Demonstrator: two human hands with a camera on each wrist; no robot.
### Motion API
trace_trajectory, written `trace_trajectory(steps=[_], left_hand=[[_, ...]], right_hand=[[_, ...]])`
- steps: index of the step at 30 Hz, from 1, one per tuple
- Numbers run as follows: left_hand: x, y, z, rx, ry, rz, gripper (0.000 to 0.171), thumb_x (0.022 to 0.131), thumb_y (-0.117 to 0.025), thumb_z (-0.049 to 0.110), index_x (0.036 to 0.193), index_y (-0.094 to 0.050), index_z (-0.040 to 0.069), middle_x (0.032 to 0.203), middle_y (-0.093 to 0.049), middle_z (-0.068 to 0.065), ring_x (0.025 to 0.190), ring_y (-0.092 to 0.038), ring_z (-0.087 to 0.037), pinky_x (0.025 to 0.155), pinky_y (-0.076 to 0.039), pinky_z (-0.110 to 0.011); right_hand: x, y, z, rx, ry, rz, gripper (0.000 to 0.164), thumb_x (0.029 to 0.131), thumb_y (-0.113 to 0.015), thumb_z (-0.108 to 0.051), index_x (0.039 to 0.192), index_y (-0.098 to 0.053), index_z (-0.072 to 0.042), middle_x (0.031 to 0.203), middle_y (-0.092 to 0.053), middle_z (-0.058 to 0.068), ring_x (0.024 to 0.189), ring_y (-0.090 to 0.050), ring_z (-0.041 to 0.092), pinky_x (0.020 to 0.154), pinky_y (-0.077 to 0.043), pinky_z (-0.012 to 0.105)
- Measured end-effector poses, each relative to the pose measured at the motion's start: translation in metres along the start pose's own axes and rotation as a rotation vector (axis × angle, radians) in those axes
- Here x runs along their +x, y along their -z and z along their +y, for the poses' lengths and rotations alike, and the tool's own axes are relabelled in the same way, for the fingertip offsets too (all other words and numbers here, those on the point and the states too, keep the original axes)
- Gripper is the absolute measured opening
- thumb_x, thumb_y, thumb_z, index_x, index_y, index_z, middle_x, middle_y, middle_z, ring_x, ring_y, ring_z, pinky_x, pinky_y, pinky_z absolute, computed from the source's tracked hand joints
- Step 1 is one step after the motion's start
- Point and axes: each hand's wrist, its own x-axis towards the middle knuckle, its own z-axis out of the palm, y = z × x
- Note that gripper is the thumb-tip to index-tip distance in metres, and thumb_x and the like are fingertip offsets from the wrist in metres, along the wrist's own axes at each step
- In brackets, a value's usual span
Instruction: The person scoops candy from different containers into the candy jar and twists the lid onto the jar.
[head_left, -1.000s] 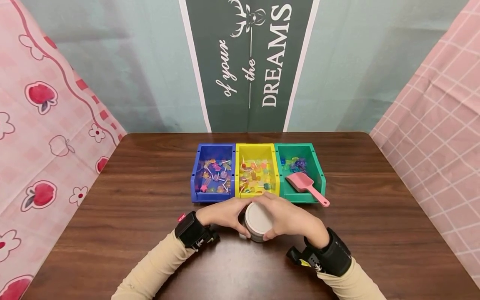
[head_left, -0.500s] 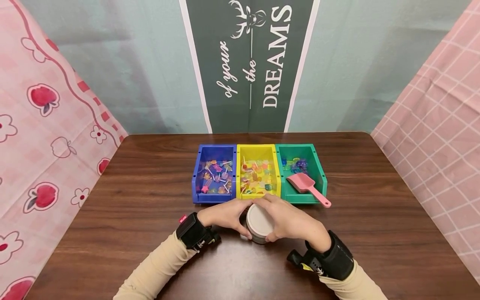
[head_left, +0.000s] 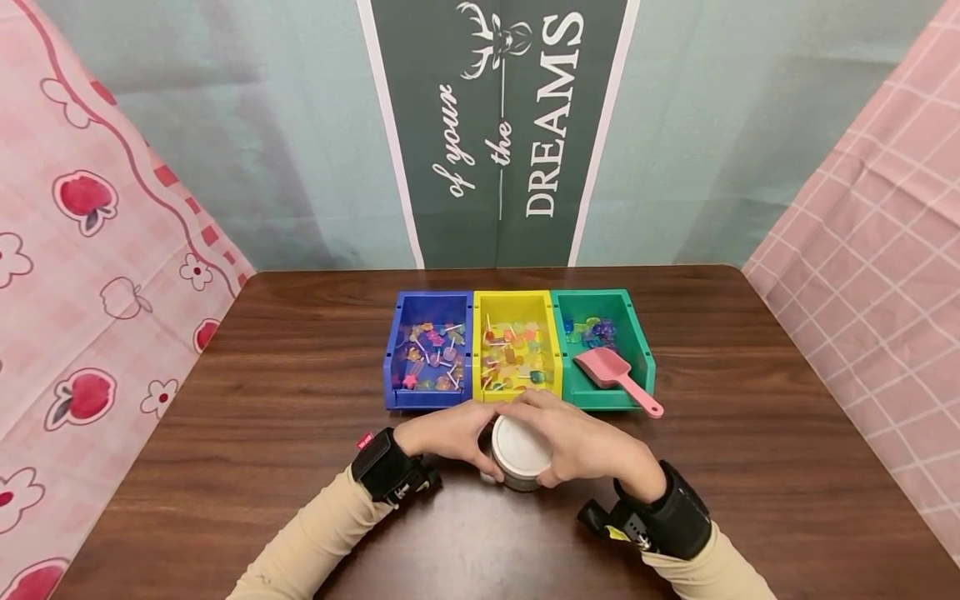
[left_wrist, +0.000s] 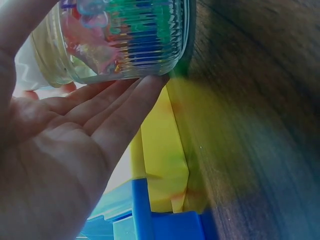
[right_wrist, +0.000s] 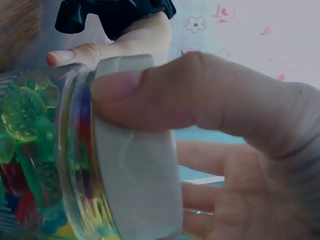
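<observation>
A clear ribbed glass jar with colourful candy-like pieces inside stands upright on the table, just in front of the yellow bin. Its round white lid sits on top. My left hand holds the jar's side, fingers behind it and thumb in front. With my right hand I grip the lid; the thumb presses its rim in the right wrist view. Most of the glass is hidden by the hands and lid in the head view.
Behind the jar, a blue bin, a yellow bin and a green bin stand side by side, with candy-like pieces inside. A pink scoop lies in the green bin, its handle over the front edge. Patterned cloths hang around the table.
My right thumb has shifted slightly rightward at the lid's rim. The left hand still holds the jar in nearly the same place, and the bins and scoop have not moved.
</observation>
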Motion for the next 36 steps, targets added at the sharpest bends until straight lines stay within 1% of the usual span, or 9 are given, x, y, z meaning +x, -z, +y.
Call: trace_trajectory(steps=[3, 7, 10, 13, 20, 36], left_hand=[[0.0001, -0.0005, -0.0008, 0.014, -0.005, 0.004, 0.081, 0.067, -0.082, 0.028, 0.134, -0.043, 0.007, 0.123, -0.059, -0.004, 0.106, -0.052, -0.007, 0.096, -0.047, -0.027], [0.0, -0.0006, -0.001, 0.025, -0.014, 0.007, 0.085, 0.067, -0.082, 0.029, 0.138, -0.04, 0.007, 0.127, -0.057, -0.004, 0.11, -0.05, -0.007, 0.099, -0.045, -0.028], [0.0, -0.0002, -0.0007, 0.009, -0.015, 0.001, 0.088, 0.067, -0.082, 0.03, 0.14, -0.038, 0.008, 0.129, -0.055, -0.004, 0.111, -0.049, -0.007, 0.1, -0.044, -0.028], [-0.0003, 0.0003, 0.0001, 0.005, -0.014, -0.002, 0.088, 0.067, -0.082, 0.029, 0.14, -0.038, 0.008, 0.127, -0.056, -0.004, 0.109, -0.05, -0.007, 0.099, -0.045, -0.028], [0.0005, 0.0002, 0.0, 0.033, -0.012, -0.001, 0.086, 0.067, -0.082, 0.029, 0.139, -0.039, 0.008, 0.124, -0.058, -0.003, 0.108, -0.051, -0.006, 0.097, -0.046, -0.027], [0.0008, -0.0003, -0.0005, 0.026, -0.016, 0.001, 0.085, 0.067, -0.082, 0.029, 0.138, -0.04, 0.009, 0.126, -0.058, -0.003, 0.109, -0.051, -0.006, 0.097, -0.046, -0.026]], right_hand=[[0.0008, -0.0013, -0.0011, -0.008, -0.016, 0.009, 0.081, 0.058, -0.084, -0.012, 0.131, -0.05, -0.003, 0.12, -0.051, 0.013, 0.104, -0.046, 0.025, 0.081, -0.051, 0.044], [0.0022, -0.0031, -0.0033, 0.001, -0.075, 0.021, 0.081, 0.058, -0.086, -0.017, 0.13, -0.051, -0.005, 0.117, -0.052, 0.012, 0.101, -0.048, 0.026, 0.08, -0.051, 0.044], [0.0032, -0.0042, -0.0057, 0.005, -0.124, 0.039, 0.08, 0.057, -0.087, -0.023, 0.127, -0.053, -0.005, 0.115, -0.053, 0.012, 0.099, -0.05, 0.026, 0.08, -0.051, 0.045], [0.0037, -0.004, -0.0075, -0.001, -0.141, 0.052, 0.08, 0.055, -0.088, -0.024, 0.125, -0.054, -0.005, 0.112, -0.054, 0.012, 0.097, -0.051, 0.027, 0.08, -0.051, 0.045], [0.0028, -0.0024, -0.0084, -0.006, -0.112, 0.056, 0.081, 0.055, -0.088, -0.019, 0.126, -0.053, -0.008, 0.115, -0.054, 0.01, 0.098, -0.051, 0.026, 0.079, -0.051, 0.045], [0.0, 0.0026, -0.0057, 0.012, -0.067, -0.008, 0.08, 0.059, -0.086, -0.013, 0.13, -0.05, -0.005, 0.12, -0.053, 0.011, 0.102, -0.05, 0.025, 0.083, -0.051, 0.045]])
